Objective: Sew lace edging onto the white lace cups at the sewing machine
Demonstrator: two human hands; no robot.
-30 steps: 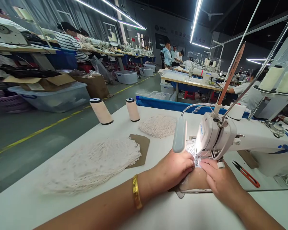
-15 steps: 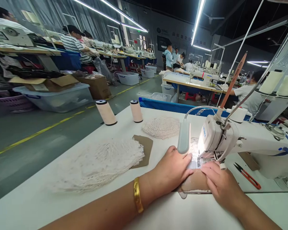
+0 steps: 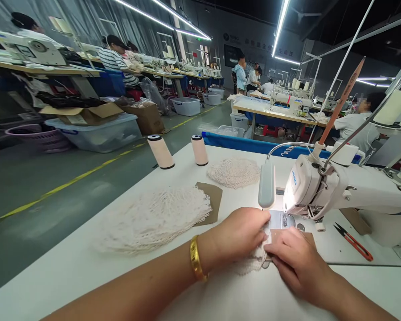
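Just in front of the sewing machine (image 3: 307, 183), both hands are at a white lace piece (image 3: 250, 266). My left hand (image 3: 242, 232) is closed, gripping the lace, most of which it covers. My right hand (image 3: 296, 261) pinches at the lace's right edge, over a brown card-like piece (image 3: 308, 238) lying near the needle plate (image 3: 274, 219). Nothing lies under the presser foot (image 3: 285, 217). Left of my hands lies a large stack of lace pieces (image 3: 153, 218), partly on a brown sheet (image 3: 214, 196). Exact fingertip contact is partly hidden.
A smaller lace stack (image 3: 234, 173) and two thread cones (image 3: 161, 152) stand toward the back. The lamp (image 3: 266, 185) hangs close above my left hand. Red-handled thread snips (image 3: 354, 243) lie to the right. Co-workers sit at other machines beyond the table.
Both hands have come back from the needle toward me, drawing the lace out from the presser foot. The lace now shows below my left hand. The view has shifted slightly.
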